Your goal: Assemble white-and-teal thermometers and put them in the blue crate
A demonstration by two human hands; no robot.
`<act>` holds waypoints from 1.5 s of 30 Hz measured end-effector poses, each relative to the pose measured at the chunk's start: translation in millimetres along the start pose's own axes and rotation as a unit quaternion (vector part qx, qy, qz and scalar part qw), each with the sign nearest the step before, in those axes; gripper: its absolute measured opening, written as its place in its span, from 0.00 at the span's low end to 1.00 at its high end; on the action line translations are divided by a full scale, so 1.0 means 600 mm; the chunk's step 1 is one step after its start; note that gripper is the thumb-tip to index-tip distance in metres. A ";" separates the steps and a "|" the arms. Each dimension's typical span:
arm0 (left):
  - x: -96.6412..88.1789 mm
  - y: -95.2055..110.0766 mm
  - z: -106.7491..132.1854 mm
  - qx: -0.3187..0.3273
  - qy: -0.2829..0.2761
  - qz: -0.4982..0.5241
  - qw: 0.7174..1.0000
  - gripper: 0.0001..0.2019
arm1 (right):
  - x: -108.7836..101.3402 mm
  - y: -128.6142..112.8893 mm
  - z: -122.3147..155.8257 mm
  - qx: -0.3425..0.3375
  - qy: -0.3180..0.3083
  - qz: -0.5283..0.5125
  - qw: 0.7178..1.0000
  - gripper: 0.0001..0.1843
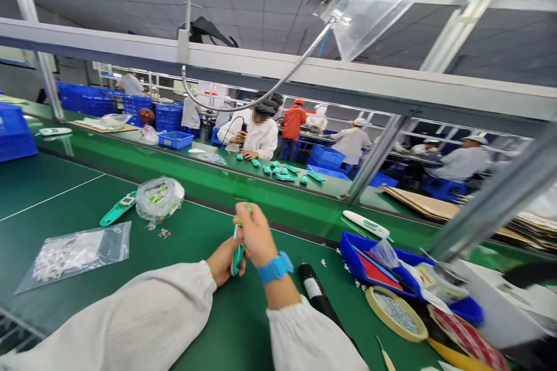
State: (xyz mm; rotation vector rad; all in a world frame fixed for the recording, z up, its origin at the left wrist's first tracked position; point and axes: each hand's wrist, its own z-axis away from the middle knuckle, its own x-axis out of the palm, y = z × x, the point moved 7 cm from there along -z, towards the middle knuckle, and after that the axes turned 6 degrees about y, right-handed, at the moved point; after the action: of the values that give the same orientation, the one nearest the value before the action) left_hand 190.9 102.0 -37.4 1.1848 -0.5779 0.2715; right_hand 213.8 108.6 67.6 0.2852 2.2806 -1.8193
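Note:
Over the middle of the green bench, my left hand (pixel 223 262) is closed around a teal-and-white handheld device housing (pixel 237 259), held upright. My right hand (pixel 257 237), with a blue band at the wrist, is closed just above and against it. A small yellow-green piece (pixel 249 207) shows between its fingers; its exact kind is too small to make out. The fingers partly hide the top of the housing. To the left lie a similar teal device with a small display (pixel 122 207) and a clear bag with yellow-green parts (pixel 160 197).
A bag of small white parts (pixel 73 252) lies at left. A black electric screwdriver (pixel 314 290), a blue tray (pixel 348 243) and a round dish of small metal parts (pixel 397 313) are at right. Across a raised ledge, a co-worker (pixel 261 133) sits behind several teal housings (pixel 278 171).

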 end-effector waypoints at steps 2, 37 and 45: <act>-0.032 0.027 -0.011 0.024 0.040 0.040 0.998 0.21 | -0.028 0.027 0.019 0.029 -0.018 -0.054 0.998 0.20; -0.040 0.043 -0.018 0.027 0.035 0.080 0.996 0.22 | -0.009 0.139 0.064 0.083 0.008 -0.103 0.991 0.22; -0.026 0.031 -0.004 0.016 -0.013 0.005 1.000 0.21 | -0.022 0.124 0.066 0.036 0.003 -0.039 0.999 0.16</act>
State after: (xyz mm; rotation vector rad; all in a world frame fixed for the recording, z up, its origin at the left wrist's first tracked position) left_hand 169.4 112.5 -32.2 1.2173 -0.6037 0.2754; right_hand 249.2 85.9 -6.6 0.2155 2.2646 -1.9442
